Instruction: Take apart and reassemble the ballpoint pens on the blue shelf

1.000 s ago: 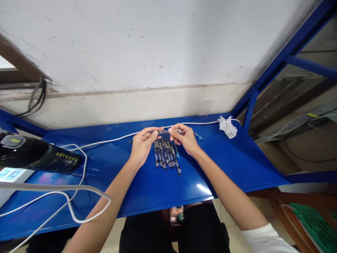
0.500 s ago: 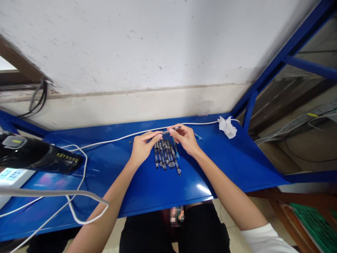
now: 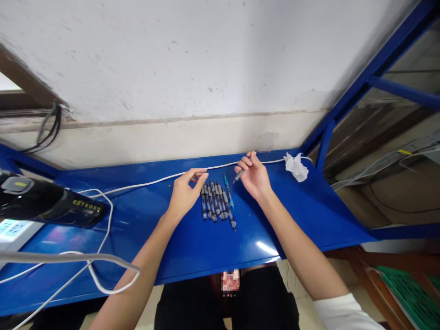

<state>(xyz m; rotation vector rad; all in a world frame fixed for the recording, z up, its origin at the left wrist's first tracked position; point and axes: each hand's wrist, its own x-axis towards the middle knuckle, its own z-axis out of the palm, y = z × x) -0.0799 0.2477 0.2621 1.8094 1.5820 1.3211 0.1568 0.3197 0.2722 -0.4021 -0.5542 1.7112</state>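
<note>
My right hand is raised above the table at right of centre, its fingers closed around a dark clear-barrelled pen. One end of that pen slants down to the left, and its middle is hidden by the fingers. My left hand hovers left of the pens, thumb and forefinger curved and slightly apart with nothing between them. Close beside it, several black-and-clear pens lie side by side in a row, pointing toward me. A blue pen lies at the right of this row.
Crumpled white tissue lies at the table's back right. A white cable runs along the back of the blue table. At left are a black cylindrical object, a power strip and looped cables. A wall stands behind.
My left hand has let go of the pen both hands held. My right hand has moved right and turned, carrying the pen away. The blue pen beside the row is now fully uncovered.
</note>
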